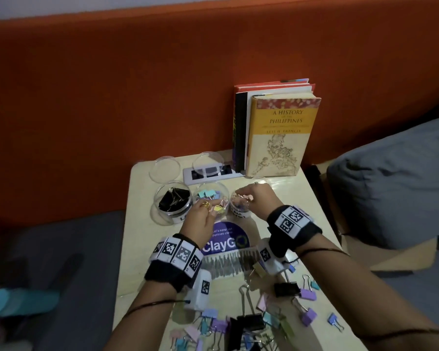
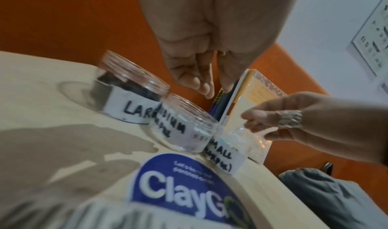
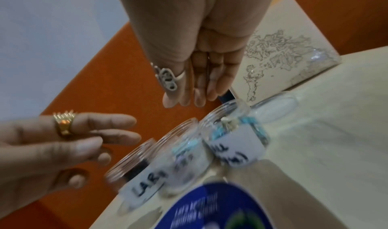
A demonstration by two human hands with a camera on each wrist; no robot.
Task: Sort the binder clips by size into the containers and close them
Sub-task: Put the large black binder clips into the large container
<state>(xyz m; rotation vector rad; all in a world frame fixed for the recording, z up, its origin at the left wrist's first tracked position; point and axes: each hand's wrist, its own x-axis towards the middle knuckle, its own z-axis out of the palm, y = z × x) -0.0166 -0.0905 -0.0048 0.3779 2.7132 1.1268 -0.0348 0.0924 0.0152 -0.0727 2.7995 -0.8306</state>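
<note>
Clear plastic jars stood in a row just under both sets of fingers, labels turned toward the person so each size could be read at a glance. The left hand [image 1: 200, 219] hovered over the medium jar [image 1: 210, 200], its fingers [image 3: 117, 121] straight and spread, with nothing between them; I judged it had reached there to drop a clip in. The right hand [image 1: 254, 196] hung over the small jar [image 1: 238, 206], its fingers [image 3: 199, 90] straight, close together and pointing down at the mouth, also empty as far as the wrist views showed. To the left of the left fingertips sat the large jar [image 1: 173, 200], holding black clips.

All three jars were uncapped, probably so clips could go straight in. Two lids [image 1: 164, 168] lay beyond the fingertips, near the books [image 1: 281, 135], out of the working path; a third seemed to lie past the right fingers, though it was hard to make out.

Behind both wrists, toward the person, the unsorted clips [image 1: 251, 320] lay scattered on the table [image 1: 302, 206], black and pastel mixed. Sorting looked well short of done, and closing had not begun.
</note>
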